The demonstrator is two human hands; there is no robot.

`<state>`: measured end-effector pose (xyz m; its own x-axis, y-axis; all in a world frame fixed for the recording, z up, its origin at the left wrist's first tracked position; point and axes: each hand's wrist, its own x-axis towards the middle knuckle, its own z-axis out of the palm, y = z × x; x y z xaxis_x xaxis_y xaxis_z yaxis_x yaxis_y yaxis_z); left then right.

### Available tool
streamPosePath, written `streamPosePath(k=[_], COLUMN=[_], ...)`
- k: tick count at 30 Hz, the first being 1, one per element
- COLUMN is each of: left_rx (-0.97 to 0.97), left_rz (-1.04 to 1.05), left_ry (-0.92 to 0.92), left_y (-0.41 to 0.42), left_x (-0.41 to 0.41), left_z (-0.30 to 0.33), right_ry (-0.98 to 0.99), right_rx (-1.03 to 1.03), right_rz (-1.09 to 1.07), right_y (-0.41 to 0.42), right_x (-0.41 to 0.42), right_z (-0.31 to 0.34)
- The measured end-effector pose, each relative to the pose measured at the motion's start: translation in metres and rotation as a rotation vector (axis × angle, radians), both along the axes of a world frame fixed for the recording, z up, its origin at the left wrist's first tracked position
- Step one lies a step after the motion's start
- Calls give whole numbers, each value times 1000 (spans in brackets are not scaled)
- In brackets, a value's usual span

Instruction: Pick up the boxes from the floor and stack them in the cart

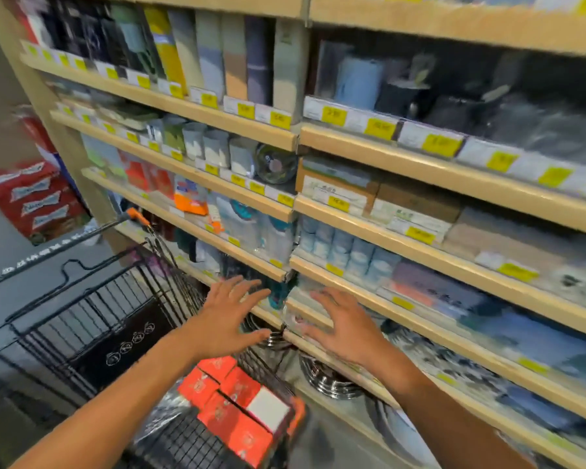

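Boxes [232, 404], orange-red, lie stacked in the black wire cart [115, 309]; left hand [225, 316] and right hand [344, 328] hover above, each grip spread, holding nothing.

Cart [92, 299] sits at lower left, just beside the shelving unit [420, 231] that fills the right and top of view. Boxes [237, 404] lie packed side by side inside the cart, at its near right corner, close to the shelf side. Left hand [229, 314] and right hand [344, 324] are both out in front, fingers spread, holding nothing, above the boxes and before the lower shelves; left hand over the cart's right edge, right hand over the shelf front. Stacked cartons [34, 201] stand on the floor beyond the cart, far left. Stacked metal bowls [329, 380] sit on the bottom shelf, right of the boxes.
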<state>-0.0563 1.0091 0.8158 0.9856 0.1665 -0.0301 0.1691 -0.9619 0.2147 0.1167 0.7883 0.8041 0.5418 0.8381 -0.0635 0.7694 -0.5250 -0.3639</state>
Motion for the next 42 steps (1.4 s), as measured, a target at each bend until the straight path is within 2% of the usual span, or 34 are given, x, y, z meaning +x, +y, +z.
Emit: streamPosePath(k=[3, 7, 11, 18, 22, 33, 42], left_rx=[66, 146, 120, 159, 141, 37, 20], left_rz=[-40, -154, -267, -603, -807, -1308, -1676], left_ry=[16, 21, 44, 82, 27, 6, 88], left_y=[-66, -146, -217, -348, -409, -558, -681], left_x=[21, 56, 97, 179, 209, 244, 190], left_z=[16, 28, 29, 34, 34, 10, -25], right_ry=[-6, 5, -5, -5, -9, 59, 101], right_rx=[2, -99, -91, -87, -101, -216, -240], right_rz=[-54, -163, -317, -650, -846, -1435, -1864], right_y=[-75, -164, -256, -417, -484, -587, -617], right_x=[11, 25, 28, 15, -9, -131, -276], right_z=[11, 17, 18, 24, 26, 21, 12])
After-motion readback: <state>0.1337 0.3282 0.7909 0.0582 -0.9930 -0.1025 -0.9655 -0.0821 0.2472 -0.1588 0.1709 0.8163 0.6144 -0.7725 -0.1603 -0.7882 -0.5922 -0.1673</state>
